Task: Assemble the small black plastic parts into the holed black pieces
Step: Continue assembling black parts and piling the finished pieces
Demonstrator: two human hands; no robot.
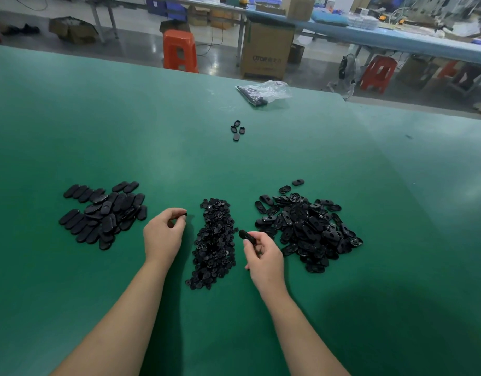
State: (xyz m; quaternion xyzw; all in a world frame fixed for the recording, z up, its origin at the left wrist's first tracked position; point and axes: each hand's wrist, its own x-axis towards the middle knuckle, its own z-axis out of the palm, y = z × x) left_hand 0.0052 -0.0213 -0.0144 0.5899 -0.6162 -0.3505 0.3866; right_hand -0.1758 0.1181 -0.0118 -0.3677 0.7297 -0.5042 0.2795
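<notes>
Three heaps of black plastic lie on the green table (179, 147). A heap of small black parts (215, 245) sits in the middle, between my hands. To the right lies a heap of oval pieces with holes (307, 226). On the left is a pile of oval pieces lying flat side up (103, 213). My left hand (163, 234) pinches one small black part (184, 213) at its fingertips, just left of the middle heap. My right hand (263, 256) grips an oval black piece (246, 235) between thumb and fingers, right of that heap.
Several loose oval pieces (237, 130) lie farther back on the table. A clear plastic bag (263, 92) with black parts rests near the far edge. Beyond the table stand orange stools (179, 50), a cardboard box (266, 50) and long benches.
</notes>
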